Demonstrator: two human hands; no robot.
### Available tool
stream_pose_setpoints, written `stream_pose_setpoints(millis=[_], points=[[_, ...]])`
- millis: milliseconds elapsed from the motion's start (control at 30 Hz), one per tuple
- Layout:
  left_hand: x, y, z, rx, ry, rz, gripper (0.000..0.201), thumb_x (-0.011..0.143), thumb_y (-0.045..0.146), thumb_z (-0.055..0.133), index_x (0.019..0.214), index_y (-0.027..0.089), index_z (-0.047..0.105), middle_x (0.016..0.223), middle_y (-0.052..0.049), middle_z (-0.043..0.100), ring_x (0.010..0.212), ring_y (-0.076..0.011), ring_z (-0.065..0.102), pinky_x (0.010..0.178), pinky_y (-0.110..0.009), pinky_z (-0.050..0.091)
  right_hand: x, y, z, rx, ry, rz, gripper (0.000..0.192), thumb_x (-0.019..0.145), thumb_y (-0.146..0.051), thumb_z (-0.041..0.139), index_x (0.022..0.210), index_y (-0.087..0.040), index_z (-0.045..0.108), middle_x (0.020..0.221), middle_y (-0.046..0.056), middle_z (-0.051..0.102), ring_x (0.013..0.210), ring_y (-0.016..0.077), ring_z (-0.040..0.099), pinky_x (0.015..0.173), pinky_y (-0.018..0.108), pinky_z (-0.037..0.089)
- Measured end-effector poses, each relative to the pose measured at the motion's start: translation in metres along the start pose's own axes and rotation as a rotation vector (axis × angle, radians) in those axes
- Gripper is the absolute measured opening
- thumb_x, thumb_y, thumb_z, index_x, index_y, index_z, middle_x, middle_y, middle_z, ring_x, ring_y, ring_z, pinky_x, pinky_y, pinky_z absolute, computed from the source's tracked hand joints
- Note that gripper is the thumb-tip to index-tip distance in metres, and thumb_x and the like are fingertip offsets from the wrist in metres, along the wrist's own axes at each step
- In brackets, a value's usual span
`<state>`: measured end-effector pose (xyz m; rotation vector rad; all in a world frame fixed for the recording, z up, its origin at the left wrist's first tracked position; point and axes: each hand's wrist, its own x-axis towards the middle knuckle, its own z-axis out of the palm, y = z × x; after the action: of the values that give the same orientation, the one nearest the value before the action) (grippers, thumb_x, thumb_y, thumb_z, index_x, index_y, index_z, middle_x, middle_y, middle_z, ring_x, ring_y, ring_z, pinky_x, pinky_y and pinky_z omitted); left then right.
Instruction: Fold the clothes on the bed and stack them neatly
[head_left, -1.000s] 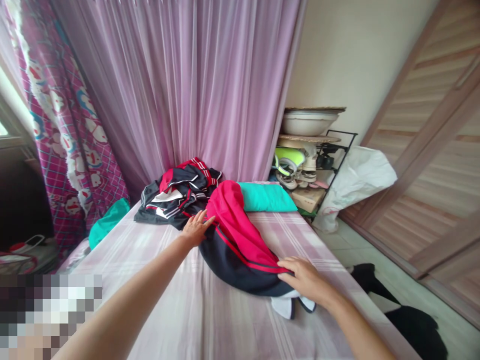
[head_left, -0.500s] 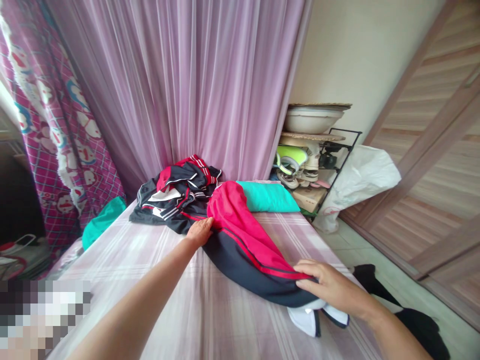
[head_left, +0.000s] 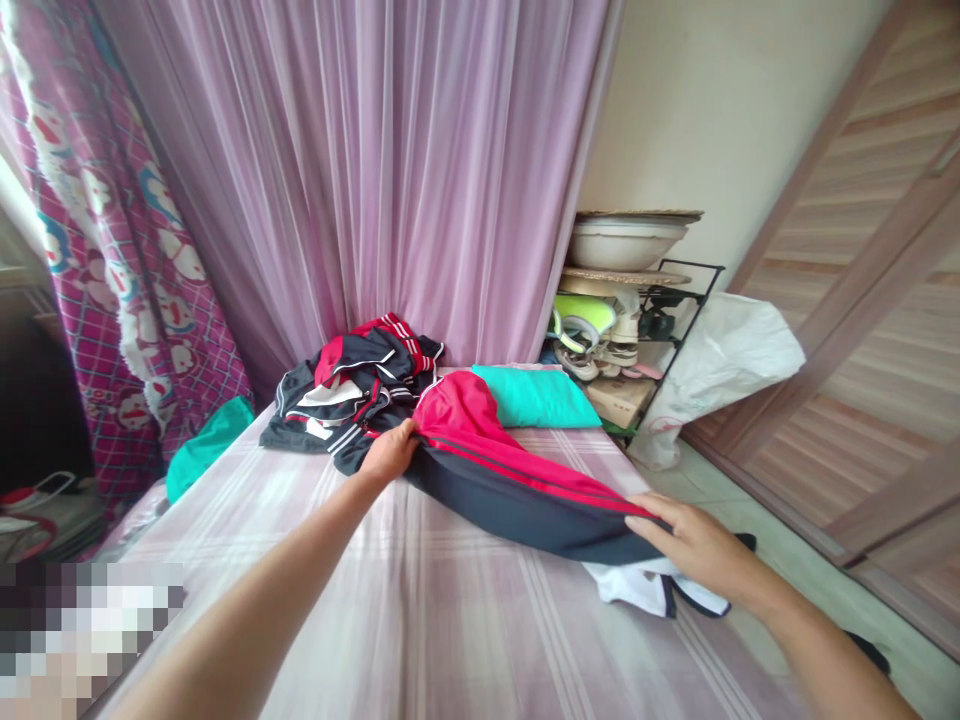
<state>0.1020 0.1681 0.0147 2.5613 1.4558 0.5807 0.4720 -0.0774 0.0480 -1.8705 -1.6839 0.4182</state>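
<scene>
No writing shows that I can read. At the far left hangs a patterned curtain [head_left: 112,260], then a heap of clothes [head_left: 352,385] behind my left hand [head_left: 388,455], which pinches one end of the red and navy jacket [head_left: 510,470] on the bed [head_left: 420,620]. A teal pillow [head_left: 536,395] lies just behind it. My right hand [head_left: 694,550] grips the jacket's other end, fingers curled.

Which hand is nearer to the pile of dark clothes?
Left. The left hand lies right beside the pile of dark clothes; the right hand is far off, on the garment's other end.
</scene>
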Motion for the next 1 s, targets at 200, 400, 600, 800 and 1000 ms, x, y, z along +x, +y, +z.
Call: stream_pose_setpoints(millis=[200, 400, 600, 800, 1000], points=[[-0.026, -0.017, -0.103, -0.029, 0.285, -0.108, 0.034, 0.094, 0.037, 0.032, 0.117, 0.023, 0.054, 0.103, -0.003, 0.070, 0.096, -0.0198, 0.065, 0.086, -0.032, 0.049, 0.025, -0.028, -0.001, -0.075, 0.131, -0.106, 0.044, 0.079, -0.054, 0.049, 0.100, -0.025, 0.075, 0.106, 0.007, 0.076, 0.099, 0.0306, 0.068, 0.088, 0.041, 0.051], [-0.065, 0.003, -0.222, 0.077, 0.567, -0.106, 0.041, 0.090, 0.046, 0.041, 0.112, 0.018, 0.062, 0.094, -0.001, 0.069, 0.088, -0.0160, 0.063, 0.083, -0.027, 0.048, 0.032, -0.090, -0.040, 0.028, 0.153, -0.249, 0.048, 0.081, -0.062, 0.049, 0.094, -0.024, 0.075, 0.093, 0.006, 0.077, 0.088, 0.0272, 0.068, 0.082, 0.037, 0.053], [-0.082, 0.023, -0.304, 0.327, 0.711, -0.056, 0.041, 0.094, 0.048, 0.045, 0.116, 0.020, 0.064, 0.098, -0.003, 0.069, 0.099, -0.0236, 0.066, 0.092, -0.039, 0.049, 0.039, -0.142, -0.102, -0.018, 0.288, -0.400, 0.048, 0.081, -0.067, 0.055, 0.093, -0.025, 0.074, 0.085, 0.003, 0.074, 0.080, 0.0243, 0.069, 0.079, 0.037, 0.055], [-0.024, -0.002, -0.288, 0.581, 0.404, -0.105, 0.043, 0.101, 0.046, 0.038, 0.127, 0.019, 0.059, 0.114, -0.004, 0.066, 0.109, -0.0245, 0.062, 0.095, -0.042, 0.047, 0.120, -0.158, -0.085, -0.261, 0.356, -0.314, 0.034, 0.087, -0.048, 0.055, 0.097, -0.022, 0.075, 0.094, 0.004, 0.076, 0.089, 0.0247, 0.068, 0.080, 0.036, 0.052], [0.022, -0.042, -0.189, 0.575, 0.239, -0.201, 0.035, 0.095, 0.023, 0.046, 0.127, 0.017, 0.060, 0.118, -0.015, 0.065, 0.108, -0.0311, 0.063, 0.092, -0.048, 0.048, 0.182, -0.122, -0.023, -0.476, 0.455, -0.154, 0.039, 0.092, -0.037, 0.047, 0.121, -0.021, 0.068, 0.115, 0.009, 0.072, 0.103, 0.0257, 0.065, 0.083, 0.034, 0.047]])
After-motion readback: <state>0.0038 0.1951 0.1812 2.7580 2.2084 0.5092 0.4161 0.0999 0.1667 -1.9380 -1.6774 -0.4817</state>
